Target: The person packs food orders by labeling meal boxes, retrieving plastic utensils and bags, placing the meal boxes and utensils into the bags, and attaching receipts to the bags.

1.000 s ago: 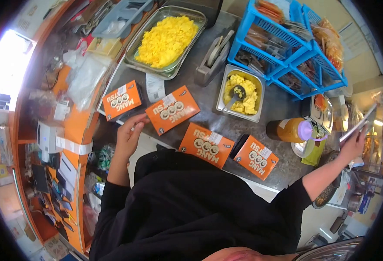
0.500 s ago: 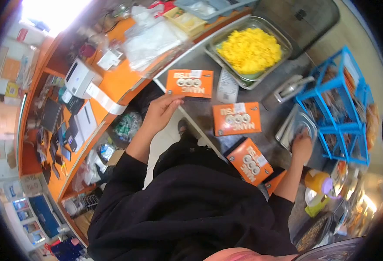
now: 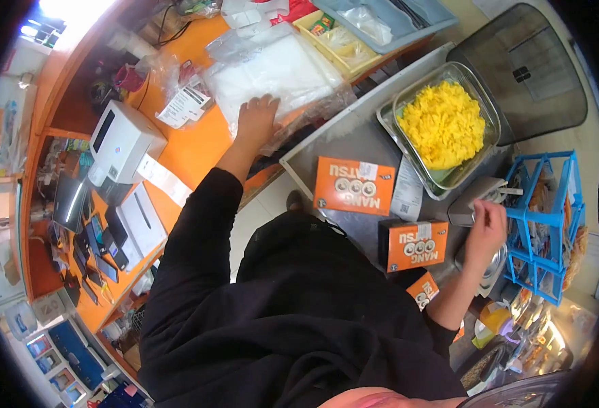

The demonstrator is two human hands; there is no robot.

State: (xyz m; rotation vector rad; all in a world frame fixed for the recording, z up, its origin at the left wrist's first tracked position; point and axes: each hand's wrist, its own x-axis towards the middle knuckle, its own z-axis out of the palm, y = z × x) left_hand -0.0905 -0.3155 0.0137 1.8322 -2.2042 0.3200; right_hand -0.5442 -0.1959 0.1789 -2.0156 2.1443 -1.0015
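- My left hand [image 3: 257, 121] has left the orange boxes [image 3: 355, 185] and reached the clear plastic bags [image 3: 282, 71], its fingers spread and apart over them
- My right hand [image 3: 486, 231] has come up off the metal container [image 3: 495, 262]; its fingers are loosely curled, thumb a little apart, and I see nothing held in them
- So neither hand is on a box, and my reach has shifted over to the bags
- The boxes sit along the near edge of the grey counter [image 3: 371, 139], the nearest beside a printed slip [image 3: 407, 192]
- Behind them is the glass dish [image 3: 492, 122] of yellow food [image 3: 442, 126]; near my right fingers are the tape dispenser [image 3: 473, 197] and blue rack [image 3: 541, 217]
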